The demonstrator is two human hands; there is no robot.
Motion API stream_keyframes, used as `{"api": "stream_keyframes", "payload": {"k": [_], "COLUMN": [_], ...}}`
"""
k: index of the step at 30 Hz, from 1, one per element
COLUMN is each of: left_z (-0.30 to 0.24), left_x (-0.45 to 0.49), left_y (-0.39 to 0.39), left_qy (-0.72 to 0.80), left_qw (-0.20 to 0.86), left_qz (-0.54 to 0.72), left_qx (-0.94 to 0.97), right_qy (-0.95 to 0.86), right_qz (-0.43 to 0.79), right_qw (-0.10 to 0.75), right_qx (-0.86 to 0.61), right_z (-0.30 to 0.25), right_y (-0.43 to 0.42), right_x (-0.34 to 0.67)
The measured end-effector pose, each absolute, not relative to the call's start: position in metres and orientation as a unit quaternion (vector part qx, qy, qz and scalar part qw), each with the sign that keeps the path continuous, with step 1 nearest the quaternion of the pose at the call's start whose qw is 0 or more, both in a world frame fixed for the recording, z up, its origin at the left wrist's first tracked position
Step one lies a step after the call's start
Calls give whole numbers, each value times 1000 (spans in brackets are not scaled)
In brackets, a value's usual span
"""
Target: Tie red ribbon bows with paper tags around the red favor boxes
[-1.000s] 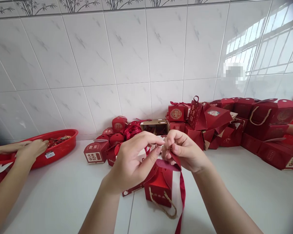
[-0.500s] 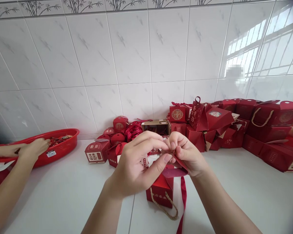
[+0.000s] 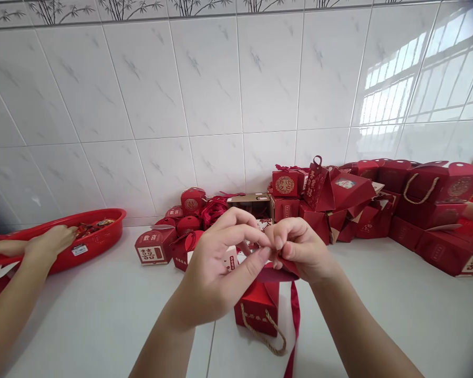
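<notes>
A small red gift box (image 3: 256, 310) with a twisted rope handle stands on the white worktop below my hands. Just above it, my right hand (image 3: 303, 252) pinches a dark red ribbon (image 3: 294, 320) between thumb and fingers. One length of the ribbon hangs down beside the box, and another part curls under my fingers. My left hand (image 3: 224, 268) meets the right one, thumb and fingertips closed together at the same spot on the ribbon. The exact pinch point is hidden by the fingers, as is most of the box's top.
At left, another person's hand (image 3: 51, 244) reaches into a red plastic basin (image 3: 102, 244) of wrapped items. Red boxes (image 3: 155, 247) and a bundle of red ribbon (image 3: 213, 210) sit behind my left hand. A stack of red boxes (image 3: 347, 194) lines the tiled wall at right.
My hands stay together at the ribbon, with small finger shifts. The curled part of the ribbon sits slightly differently under them. The other person's hand remains at the basin.
</notes>
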State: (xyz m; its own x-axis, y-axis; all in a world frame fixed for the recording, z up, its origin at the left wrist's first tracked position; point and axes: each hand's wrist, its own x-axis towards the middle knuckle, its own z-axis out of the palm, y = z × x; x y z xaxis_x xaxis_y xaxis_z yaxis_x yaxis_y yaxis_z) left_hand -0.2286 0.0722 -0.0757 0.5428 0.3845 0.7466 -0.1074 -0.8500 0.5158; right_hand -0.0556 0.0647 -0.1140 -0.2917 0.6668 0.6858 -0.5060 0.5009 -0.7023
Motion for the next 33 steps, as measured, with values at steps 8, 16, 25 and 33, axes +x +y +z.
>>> {"api": "stream_keyframes", "payload": {"k": [8, 16, 25, 33], "left_z": [-78, -76, -102, -97], "left_x": [-220, -278, -301, -278], "left_y": [70, 120, 184, 180], "left_qy": [84, 401, 535, 424], "left_qw": [336, 55, 177, 210], "left_qz": [423, 319, 77, 353], "left_qx": [837, 857, 822, 807], "right_qy": [-658, -611, -608, -594], "right_qz": [506, 462, 402, 401], "right_qw": [554, 628, 664, 673], "right_qx": [-67, -134, -168, -184], "right_z": [-117, -104, -102, -106], "right_y": [61, 54, 49, 57], "right_x": [-51, -47, -39, -41]}}
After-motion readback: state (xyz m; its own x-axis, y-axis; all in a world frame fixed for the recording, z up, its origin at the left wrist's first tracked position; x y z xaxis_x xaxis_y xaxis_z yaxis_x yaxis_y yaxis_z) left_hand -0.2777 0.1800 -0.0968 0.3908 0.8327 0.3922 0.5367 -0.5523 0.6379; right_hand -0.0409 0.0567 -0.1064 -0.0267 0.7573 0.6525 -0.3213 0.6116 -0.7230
